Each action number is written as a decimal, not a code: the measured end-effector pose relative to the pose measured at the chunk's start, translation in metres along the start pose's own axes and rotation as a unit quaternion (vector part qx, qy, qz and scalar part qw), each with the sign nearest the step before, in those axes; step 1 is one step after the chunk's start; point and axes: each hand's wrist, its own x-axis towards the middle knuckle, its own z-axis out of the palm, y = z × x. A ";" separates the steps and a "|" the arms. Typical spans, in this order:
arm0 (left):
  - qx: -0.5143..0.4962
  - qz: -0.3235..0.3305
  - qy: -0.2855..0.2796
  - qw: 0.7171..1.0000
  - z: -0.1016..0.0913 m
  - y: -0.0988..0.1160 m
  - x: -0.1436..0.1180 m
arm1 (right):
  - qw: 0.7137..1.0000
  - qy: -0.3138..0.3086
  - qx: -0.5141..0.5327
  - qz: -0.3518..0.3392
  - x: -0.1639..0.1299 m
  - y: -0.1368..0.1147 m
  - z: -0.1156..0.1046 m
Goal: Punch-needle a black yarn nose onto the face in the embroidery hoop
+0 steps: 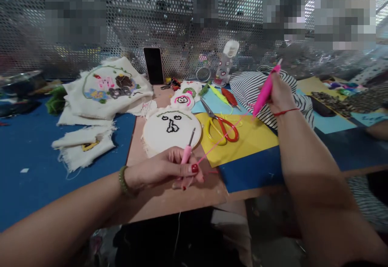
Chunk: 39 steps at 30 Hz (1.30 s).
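Note:
My left hand (163,170) grips a light pink punch needle (187,150), its metal tip pointing up over the near edge of a round embroidery hoop (171,131). The hoop holds white cloth with a face stitched in black. My right hand (280,93) is raised to the right and holds a bright pink tool (264,92) tilted upward. A taut pink thread (226,136) runs from that tool down to my left hand.
Orange-handled scissors (221,124) lie on a yellow sheet (251,139). Embroidered white cloths (106,87) are piled at the back left, striped fabric (251,87) at the back right. A dark phone (153,65) leans on the perforated metal screen.

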 end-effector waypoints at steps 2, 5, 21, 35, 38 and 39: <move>0.016 -0.013 -0.022 1.000 0.002 0.000 -0.001 | 0.997 -0.009 -0.074 0.022 0.003 0.004 0.004; 0.030 -0.009 -0.025 0.999 0.001 -0.001 0.001 | 0.977 -0.043 -0.206 0.042 0.014 0.000 0.029; 0.024 0.038 0.118 0.992 -0.010 -0.004 0.007 | 0.822 -0.116 -0.553 -0.069 0.018 -0.017 0.101; 0.043 0.076 0.003 0.996 0.001 0.016 -0.010 | 0.794 -0.189 -0.576 -0.046 -0.032 -0.011 0.071; 0.038 0.132 0.022 0.990 0.003 0.021 -0.014 | 0.779 -0.254 -0.571 -0.053 -0.041 -0.023 0.070; 0.027 0.160 0.040 0.986 0.003 0.022 -0.015 | 0.771 -0.283 -0.567 -0.056 -0.047 -0.027 0.072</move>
